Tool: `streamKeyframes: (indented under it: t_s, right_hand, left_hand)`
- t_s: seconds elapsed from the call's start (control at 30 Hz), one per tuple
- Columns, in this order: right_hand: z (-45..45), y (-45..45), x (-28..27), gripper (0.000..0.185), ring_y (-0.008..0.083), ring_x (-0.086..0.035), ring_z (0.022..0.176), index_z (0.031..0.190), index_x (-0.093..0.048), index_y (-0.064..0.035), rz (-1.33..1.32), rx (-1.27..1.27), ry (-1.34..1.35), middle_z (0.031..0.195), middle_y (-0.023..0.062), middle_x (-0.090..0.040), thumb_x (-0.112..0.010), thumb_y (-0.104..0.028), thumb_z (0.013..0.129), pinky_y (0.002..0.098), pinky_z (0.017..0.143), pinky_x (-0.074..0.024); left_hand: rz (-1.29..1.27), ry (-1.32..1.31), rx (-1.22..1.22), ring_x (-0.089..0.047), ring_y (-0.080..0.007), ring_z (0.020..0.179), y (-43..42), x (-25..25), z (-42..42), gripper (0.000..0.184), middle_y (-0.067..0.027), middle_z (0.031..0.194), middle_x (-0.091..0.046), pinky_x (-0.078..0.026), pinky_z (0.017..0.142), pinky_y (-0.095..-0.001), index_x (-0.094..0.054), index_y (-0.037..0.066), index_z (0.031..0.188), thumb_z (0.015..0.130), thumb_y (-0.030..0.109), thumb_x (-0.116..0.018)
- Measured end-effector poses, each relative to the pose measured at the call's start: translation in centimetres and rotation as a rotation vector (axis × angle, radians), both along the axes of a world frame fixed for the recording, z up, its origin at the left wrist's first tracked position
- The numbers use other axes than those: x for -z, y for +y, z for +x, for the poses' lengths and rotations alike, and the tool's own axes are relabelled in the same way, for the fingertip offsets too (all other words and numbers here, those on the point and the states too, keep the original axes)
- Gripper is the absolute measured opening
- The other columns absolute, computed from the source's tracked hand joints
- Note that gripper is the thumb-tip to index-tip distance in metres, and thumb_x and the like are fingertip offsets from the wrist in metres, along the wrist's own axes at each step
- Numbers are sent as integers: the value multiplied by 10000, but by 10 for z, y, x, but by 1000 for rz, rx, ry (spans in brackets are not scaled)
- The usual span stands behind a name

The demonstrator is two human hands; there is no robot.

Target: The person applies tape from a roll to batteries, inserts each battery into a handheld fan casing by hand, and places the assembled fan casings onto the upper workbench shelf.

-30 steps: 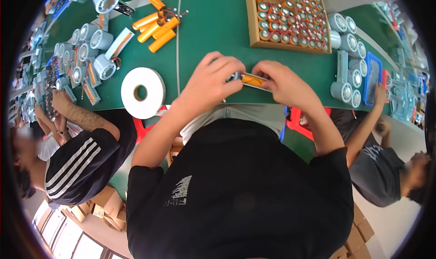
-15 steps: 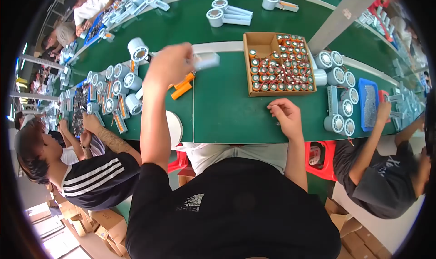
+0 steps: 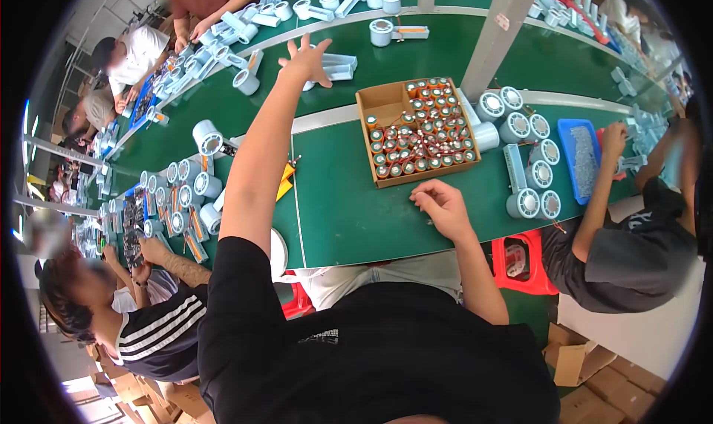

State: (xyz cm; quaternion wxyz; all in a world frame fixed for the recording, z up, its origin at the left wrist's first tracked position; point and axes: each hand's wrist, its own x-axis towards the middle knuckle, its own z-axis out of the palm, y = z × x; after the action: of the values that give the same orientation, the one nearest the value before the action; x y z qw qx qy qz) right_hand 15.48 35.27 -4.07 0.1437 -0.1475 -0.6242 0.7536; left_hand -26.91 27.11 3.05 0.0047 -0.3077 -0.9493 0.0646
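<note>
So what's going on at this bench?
The person's left hand reaches far across the green table, fingers spread, near some light-blue housings. The right hand is loosely curled in front of a cardboard box of wired cells; whether it holds anything is unclear. A co-worker's hand is beside a blue tray.

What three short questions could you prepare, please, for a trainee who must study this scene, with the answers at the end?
1. Which hand reaches farther out over the green table?
A) the right hand
B) the left hand
C) both equally far

2. True or false: part of the cardboard box has no orange cells in it.

3. Fill in the colour: the ____ tray lies near the co-worker on the person's right.

Key: 1. B; 2. true; 3. blue
</note>
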Motion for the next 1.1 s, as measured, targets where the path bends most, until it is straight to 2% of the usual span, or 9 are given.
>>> streamKeyframes:
  t_s: [0.1, 0.27, 0.4, 0.57, 0.73, 0.8, 0.9, 0.97, 1.1]
  right_hand:
    - [-3, 2, -2, 91, 70, -534, 699, 1011, -697, -7, -19, -12, 22, 892, 37, -711, -643, -38, 944, 190, 618, -426]
    - [1, 1, -4, 103, 97, -588, 754, 1026, -694, -3, -41, -28, -35, 927, 65, -715, -641, -36, 944, 202, 684, -476]
    - [-2, 4, -6, 102, 89, -584, 747, 1025, -692, -2, 50, -77, -50, 928, 61, -715, -637, -33, 945, 192, 684, -470]
    - [-2, 1, -13, 89, 71, -564, 714, 980, -701, 14, 63, -57, -49, 874, 38, -709, -645, -34, 932, 194, 638, -449]
    - [0, 0, -11, 90, 81, -591, 747, 981, -700, 17, 30, -35, -39, 894, 45, -713, -640, -27, 930, 202, 679, -472]
    - [3, 0, -12, 91, 87, -597, 756, 983, -699, 17, 4, -48, -24, 899, 48, -713, -637, -22, 930, 206, 691, -476]
    - [2, -1, -16, 96, 105, -617, 784, 989, -696, 16, -76, -110, 44, 915, 56, -715, -626, -8, 928, 219, 726, -491]
    - [-4, -1, -32, 100, 110, -620, 790, 994, -695, 16, -19, -146, 57, 918, 58, -715, -623, -4, 927, 222, 733, -494]
    - [-17, -15, -69, 133, 135, -618, 809, 1024, -688, 12, 152, -230, 144, 939, 77, -710, -603, 23, 923, 240, 746, -499]
  left_hand:
    - [-95, -201, -118, -441, -398, 1389, 19, -8, -13, 980, -43, 1661, -177, -476, 1027, -613, -473, 390, 1471, 616, 182, -904]
    - [-149, -228, 117, -589, -400, 1211, -8, 9, -54, 1007, -22, 1651, -203, -562, 956, -517, -508, 377, 1415, 553, 41, -905]
    - [-268, -131, 416, -597, -376, 1143, -34, -39, 39, 937, -64, 1627, -234, -560, 939, -453, -507, 277, 1378, 568, -96, -793]
    - [-112, 61, 672, -601, -356, 1115, -59, -24, 105, 873, -64, 1618, -260, -543, 931, -417, -495, 233, 1371, 615, -153, -697]
    - [110, 59, 582, -599, -352, 1079, -99, -35, 138, 779, -68, 1569, -321, -532, 910, -404, -493, 192, 1329, 651, -164, -638]
    - [211, -19, 618, -598, -340, 1077, -120, -49, 162, 629, -81, 1465, -431, -525, 917, -396, -541, 138, 1217, 659, -129, -659]
    - [1, -349, 708, -589, -333, 1103, -143, -64, 199, 494, -95, 1353, -506, -500, 970, -425, -574, 107, 1091, 654, -95, -684]
    - [156, -281, 686, -570, -323, 1185, -146, -38, 227, 384, -84, 1334, -546, -457, 1037, -447, -591, 91, 1015, 674, -34, -717]
    - [227, -70, 749, -546, -323, 1252, -155, -25, 262, 416, -74, 1363, -553, -431, 1064, -460, -615, 99, 1090, 699, 9, -723]
